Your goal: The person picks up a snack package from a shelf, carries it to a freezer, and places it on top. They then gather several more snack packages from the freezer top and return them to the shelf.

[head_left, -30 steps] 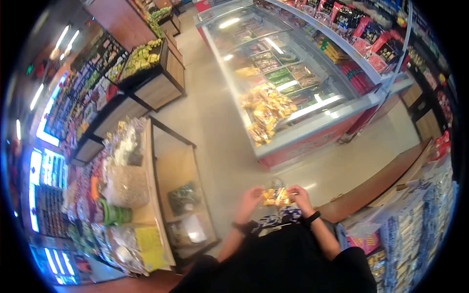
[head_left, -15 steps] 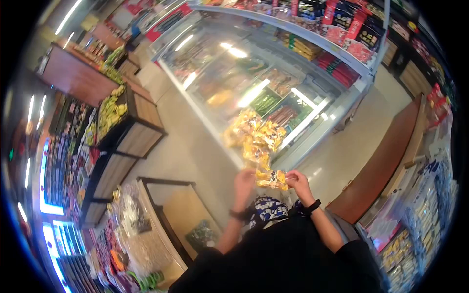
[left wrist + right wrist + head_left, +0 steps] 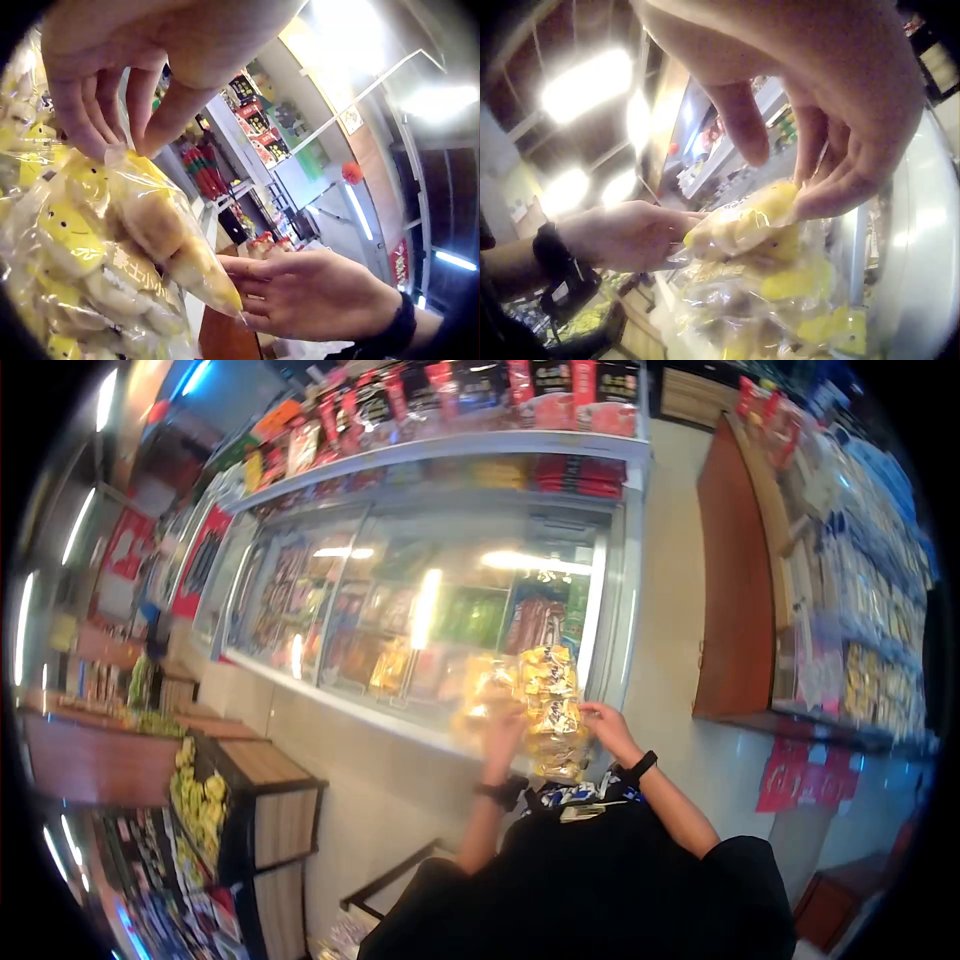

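A clear, yellow-printed bag of bread rolls (image 3: 553, 715) is between my hands at the freezer's near edge. My left hand (image 3: 503, 738), blurred in the head view, pinches the bag's plastic edge between thumb and fingertips (image 3: 97, 146). At the bag's opposite corner is my right hand (image 3: 612, 730). Its fingertips touch the yellow corner, while the right thumb (image 3: 742, 127) stands apart from the plastic. More bags of the same rolls (image 3: 548, 660) lie just beyond on the freezer (image 3: 400, 732). Smiling yellow faces are printed on the packaging.
Red and black packets (image 3: 550, 400) line a shelf above the freezer's glass lid. A brown-sided display counter (image 3: 735, 590) with wrapped goods stands to the right. At the lower left is a wooden stand with yellow fruit (image 3: 205, 810).
The head view has turned right, bringing the freezer squarely in front. The held bag has come from over the floor to the bags at the freezer's edge. My right thumb now stands off it.
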